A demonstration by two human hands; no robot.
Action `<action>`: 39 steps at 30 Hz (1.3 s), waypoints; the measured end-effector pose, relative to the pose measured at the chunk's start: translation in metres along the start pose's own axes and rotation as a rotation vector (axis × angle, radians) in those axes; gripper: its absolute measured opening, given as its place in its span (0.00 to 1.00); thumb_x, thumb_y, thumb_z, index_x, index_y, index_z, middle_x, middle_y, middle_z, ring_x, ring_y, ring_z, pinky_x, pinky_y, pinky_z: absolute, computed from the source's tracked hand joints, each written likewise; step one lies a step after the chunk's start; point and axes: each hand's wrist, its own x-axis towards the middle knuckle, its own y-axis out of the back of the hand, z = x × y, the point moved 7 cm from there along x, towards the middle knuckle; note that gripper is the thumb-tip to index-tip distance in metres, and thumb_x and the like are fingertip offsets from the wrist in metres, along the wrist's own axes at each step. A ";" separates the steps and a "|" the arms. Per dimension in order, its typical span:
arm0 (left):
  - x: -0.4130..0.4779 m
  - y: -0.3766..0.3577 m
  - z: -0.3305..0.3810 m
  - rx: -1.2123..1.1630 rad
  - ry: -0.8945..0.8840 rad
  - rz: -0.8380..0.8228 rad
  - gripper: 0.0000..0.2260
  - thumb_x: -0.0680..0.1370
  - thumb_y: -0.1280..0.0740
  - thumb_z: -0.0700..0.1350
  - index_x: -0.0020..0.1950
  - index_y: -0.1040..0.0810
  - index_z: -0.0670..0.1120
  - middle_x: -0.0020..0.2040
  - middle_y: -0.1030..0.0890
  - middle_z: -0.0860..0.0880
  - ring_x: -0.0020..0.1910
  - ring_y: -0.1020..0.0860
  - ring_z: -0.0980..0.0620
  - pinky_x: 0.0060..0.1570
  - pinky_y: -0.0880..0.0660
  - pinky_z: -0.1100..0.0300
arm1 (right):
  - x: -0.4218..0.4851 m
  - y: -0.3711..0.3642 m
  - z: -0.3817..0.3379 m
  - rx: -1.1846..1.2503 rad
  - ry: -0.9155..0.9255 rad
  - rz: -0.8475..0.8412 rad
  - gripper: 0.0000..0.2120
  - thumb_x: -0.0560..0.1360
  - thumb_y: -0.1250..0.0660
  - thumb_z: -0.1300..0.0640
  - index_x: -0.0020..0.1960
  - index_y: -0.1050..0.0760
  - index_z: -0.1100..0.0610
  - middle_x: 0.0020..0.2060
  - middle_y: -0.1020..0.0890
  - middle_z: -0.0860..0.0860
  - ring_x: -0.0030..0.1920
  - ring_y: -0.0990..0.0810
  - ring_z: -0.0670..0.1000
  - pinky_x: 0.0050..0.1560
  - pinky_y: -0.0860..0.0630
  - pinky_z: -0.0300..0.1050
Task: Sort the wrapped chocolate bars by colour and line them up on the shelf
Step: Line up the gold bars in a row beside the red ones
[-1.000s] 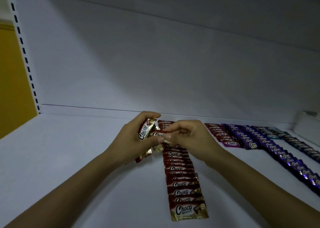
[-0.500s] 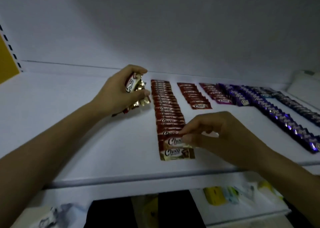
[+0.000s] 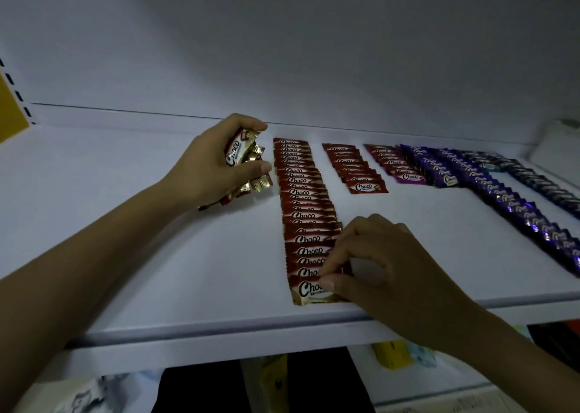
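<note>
My right hand (image 3: 376, 271) pinches the front bar (image 3: 309, 291), lower centre: square it to the red row (image 3: 301, 192), same overlap; my left hand (image 3: 216, 164) grips the spare bundle (image 3: 243, 148).

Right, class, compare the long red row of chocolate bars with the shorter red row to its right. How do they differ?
The long red row reaches almost to the front edge of the shelf; the shorter red row stops well back. The right hand pinches the front bar of the long red row; nothing touches the shorter red row. Both are overlapping red Choco wrappers starting at the back.
</note>
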 end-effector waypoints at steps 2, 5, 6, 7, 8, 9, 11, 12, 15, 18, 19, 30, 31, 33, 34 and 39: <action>0.000 0.000 0.000 0.000 -0.004 0.001 0.21 0.72 0.27 0.50 0.63 0.28 0.57 0.51 0.24 0.61 0.48 0.23 0.62 0.45 0.28 0.72 | 0.001 0.000 0.000 -0.001 0.001 -0.015 0.03 0.68 0.38 0.39 0.39 0.32 0.35 0.39 0.29 0.30 0.52 0.32 0.32 0.50 0.47 0.18; 0.001 0.000 0.001 0.000 -0.009 -0.001 0.20 0.72 0.27 0.51 0.62 0.28 0.57 0.50 0.24 0.61 0.46 0.24 0.64 0.42 0.29 0.76 | 0.001 -0.002 -0.001 0.008 -0.001 -0.039 0.04 0.68 0.39 0.38 0.39 0.31 0.36 0.39 0.29 0.30 0.54 0.31 0.35 0.52 0.45 0.21; 0.001 0.000 0.001 -0.001 -0.010 -0.001 0.20 0.72 0.27 0.51 0.62 0.28 0.57 0.50 0.24 0.60 0.46 0.24 0.64 0.42 0.29 0.75 | 0.001 -0.002 -0.002 0.005 -0.001 -0.047 0.05 0.69 0.38 0.37 0.40 0.31 0.37 0.40 0.29 0.30 0.54 0.32 0.35 0.53 0.45 0.21; 0.001 0.000 0.001 -0.004 -0.010 -0.002 0.21 0.72 0.27 0.51 0.62 0.28 0.56 0.50 0.24 0.60 0.46 0.24 0.63 0.43 0.28 0.74 | 0.000 -0.002 -0.002 0.001 0.002 -0.055 0.07 0.70 0.38 0.36 0.41 0.30 0.37 0.41 0.29 0.30 0.54 0.32 0.35 0.53 0.45 0.21; 0.001 0.000 0.001 -0.004 -0.009 -0.002 0.21 0.72 0.27 0.51 0.63 0.28 0.56 0.50 0.23 0.59 0.46 0.23 0.61 0.44 0.27 0.71 | 0.000 -0.003 -0.003 -0.005 0.005 -0.066 0.07 0.70 0.39 0.35 0.41 0.31 0.38 0.41 0.30 0.30 0.54 0.32 0.35 0.53 0.46 0.21; 0.001 0.000 0.001 0.000 -0.006 -0.003 0.21 0.72 0.27 0.51 0.63 0.28 0.56 0.51 0.23 0.57 0.47 0.23 0.60 0.45 0.26 0.69 | 0.000 -0.004 -0.003 -0.021 0.006 -0.081 0.07 0.70 0.41 0.36 0.41 0.32 0.37 0.41 0.30 0.30 0.54 0.32 0.35 0.53 0.45 0.22; 0.001 -0.001 0.002 0.014 -0.002 -0.004 0.21 0.72 0.27 0.51 0.63 0.28 0.56 0.51 0.24 0.58 0.47 0.23 0.61 0.44 0.27 0.70 | 0.000 -0.008 -0.003 -0.071 0.012 -0.124 0.05 0.70 0.46 0.37 0.40 0.36 0.37 0.41 0.32 0.30 0.52 0.32 0.34 0.54 0.45 0.22; 0.001 0.000 0.002 0.014 -0.002 -0.004 0.21 0.72 0.27 0.51 0.63 0.28 0.56 0.51 0.24 0.60 0.46 0.23 0.61 0.42 0.27 0.72 | 0.000 -0.010 -0.003 -0.089 0.012 -0.142 0.05 0.70 0.47 0.38 0.40 0.38 0.37 0.41 0.33 0.30 0.50 0.33 0.34 0.54 0.45 0.22; 0.000 0.001 0.004 0.002 0.003 0.001 0.21 0.72 0.27 0.51 0.64 0.28 0.55 0.50 0.24 0.62 0.46 0.23 0.62 0.43 0.28 0.72 | -0.001 -0.011 -0.004 -0.103 0.021 -0.140 0.07 0.71 0.49 0.39 0.43 0.38 0.40 0.42 0.34 0.32 0.49 0.34 0.34 0.54 0.45 0.23; 0.000 0.001 0.006 -0.009 0.009 0.000 0.22 0.72 0.27 0.50 0.64 0.28 0.55 0.50 0.25 0.62 0.47 0.23 0.63 0.44 0.29 0.73 | 0.000 -0.008 -0.004 -0.119 0.046 -0.106 0.08 0.72 0.49 0.40 0.44 0.36 0.42 0.44 0.33 0.35 0.49 0.34 0.35 0.55 0.44 0.24; -0.001 0.001 0.006 -0.013 0.012 0.000 0.22 0.72 0.27 0.50 0.64 0.28 0.55 0.50 0.25 0.62 0.47 0.24 0.64 0.44 0.29 0.73 | 0.001 -0.008 -0.004 -0.124 0.051 -0.102 0.08 0.72 0.49 0.40 0.44 0.36 0.42 0.44 0.33 0.35 0.48 0.34 0.35 0.55 0.45 0.24; 0.000 0.009 0.000 -0.238 0.090 0.123 0.19 0.74 0.28 0.45 0.63 0.27 0.54 0.44 0.22 0.57 0.37 0.21 0.59 0.38 0.24 0.65 | 0.077 0.033 -0.004 0.304 0.021 0.011 0.04 0.73 0.32 0.52 0.47 0.24 0.45 0.42 0.20 0.42 0.43 0.22 0.40 0.41 0.27 0.28; 0.001 0.012 -0.004 -0.302 0.108 0.151 0.18 0.75 0.29 0.44 0.63 0.27 0.55 0.42 0.21 0.55 0.35 0.21 0.58 0.36 0.24 0.63 | 0.092 0.030 -0.002 0.406 -0.039 -0.005 0.06 0.73 0.31 0.51 0.49 0.24 0.47 0.43 0.18 0.43 0.43 0.20 0.40 0.41 0.25 0.29; 0.002 0.019 -0.011 -0.413 0.141 0.207 0.16 0.76 0.31 0.41 0.61 0.26 0.56 0.39 0.20 0.53 0.31 0.22 0.56 0.33 0.25 0.61 | 0.119 0.019 -0.001 0.564 -0.132 -0.044 0.13 0.72 0.30 0.49 0.54 0.24 0.50 0.44 0.16 0.47 0.43 0.17 0.42 0.44 0.23 0.33; 0.002 0.022 -0.013 -0.432 0.151 0.227 0.16 0.76 0.31 0.41 0.60 0.26 0.56 0.38 0.20 0.53 0.30 0.22 0.56 0.33 0.25 0.60 | 0.130 0.015 -0.004 0.611 -0.143 -0.049 0.14 0.72 0.30 0.50 0.56 0.25 0.53 0.44 0.15 0.48 0.42 0.16 0.44 0.45 0.22 0.34; 0.004 0.032 -0.028 -0.436 0.186 0.274 0.16 0.76 0.31 0.41 0.60 0.26 0.57 0.40 0.19 0.53 0.33 0.23 0.55 0.39 0.23 0.55 | 0.169 0.014 -0.011 0.595 -0.095 0.003 0.06 0.74 0.31 0.62 0.51 0.21 0.59 0.41 0.14 0.55 0.41 0.15 0.51 0.49 0.21 0.42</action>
